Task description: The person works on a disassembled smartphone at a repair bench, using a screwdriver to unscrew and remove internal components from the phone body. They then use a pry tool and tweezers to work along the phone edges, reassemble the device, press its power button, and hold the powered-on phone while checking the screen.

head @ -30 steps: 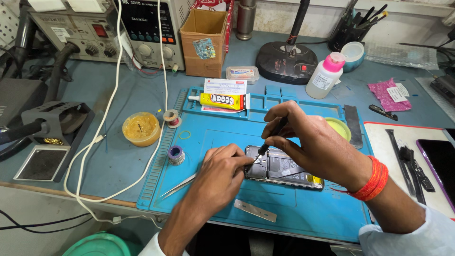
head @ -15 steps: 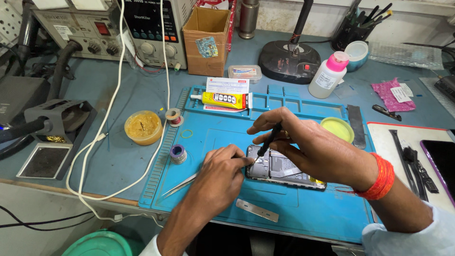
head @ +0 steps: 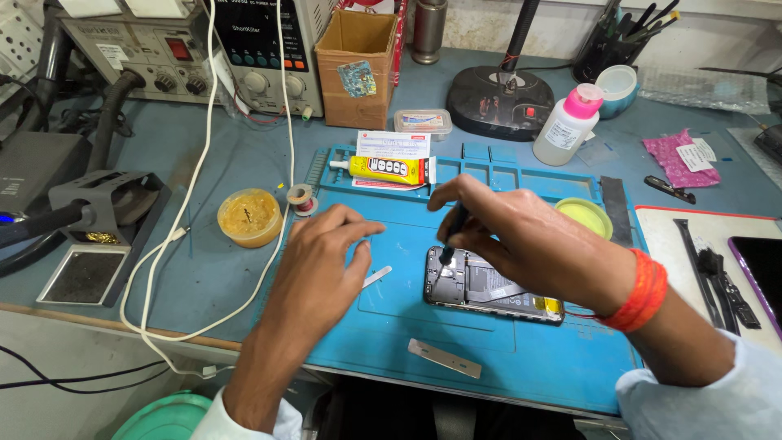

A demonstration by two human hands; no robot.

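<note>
Left hand [head: 322, 261] lifted off opened phone [head: 489, 285], now left of it, fingers loosely spread, covering tweezers [head: 376, 277], grip unclear. Right hand [head: 521, 236] over phone, pinching dark tool [head: 452, 232], tip on phone's left end. Phone mid blue mat [head: 521, 358]; glue tube [head: 383, 169] beyond.

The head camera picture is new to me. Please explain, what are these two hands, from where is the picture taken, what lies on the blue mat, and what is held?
There is no machine here: a person works with two bare hands, and a camera worn on the head looks down at them. On the blue rubber work mat lies an opened dark phone with its back cover off. The right hand holds a thin dark tool with its tip on the phone's upper left corner. The left hand rests on the mat over flat metal tweezers. A yellow glue tube lies at the mat's far edge.
</note>
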